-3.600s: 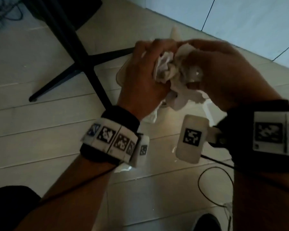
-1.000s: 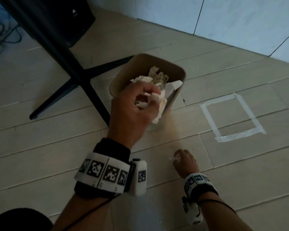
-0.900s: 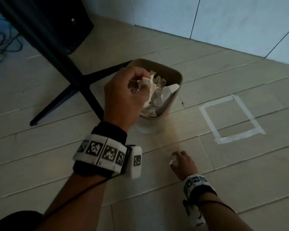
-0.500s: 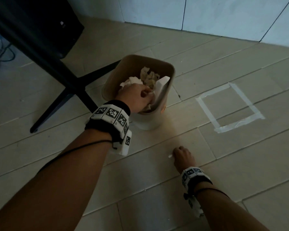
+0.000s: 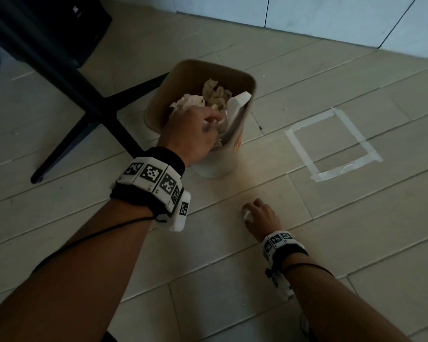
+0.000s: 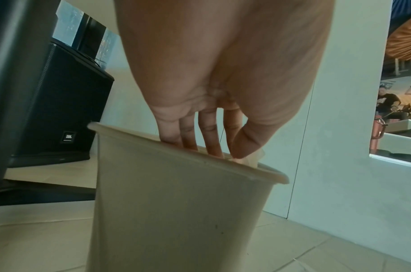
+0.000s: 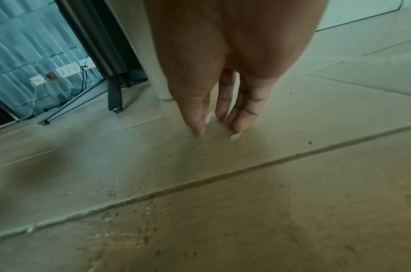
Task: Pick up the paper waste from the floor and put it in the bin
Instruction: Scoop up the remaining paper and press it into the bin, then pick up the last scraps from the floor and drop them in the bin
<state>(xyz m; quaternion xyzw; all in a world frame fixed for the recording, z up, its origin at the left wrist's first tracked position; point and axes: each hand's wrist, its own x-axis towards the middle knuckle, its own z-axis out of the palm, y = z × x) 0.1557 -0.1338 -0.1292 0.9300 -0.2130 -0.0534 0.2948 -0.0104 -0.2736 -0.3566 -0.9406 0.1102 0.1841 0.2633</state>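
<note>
Paper waste (image 5: 214, 95), crumpled with no clear long axis, fills the bin (image 5: 242, 77); my left hand (image 5: 190, 132) presses it with straight fingers. My right hand (image 5: 262, 215) pinches a white scrap (image 5: 246, 214) on the floor (image 5: 356, 218). The speaker (image 6: 67, 114) reads JBL

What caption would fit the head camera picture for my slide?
Left hand pushes crumpled paper into the bin while right hand gathers a small paper scrap from the floor.
</note>
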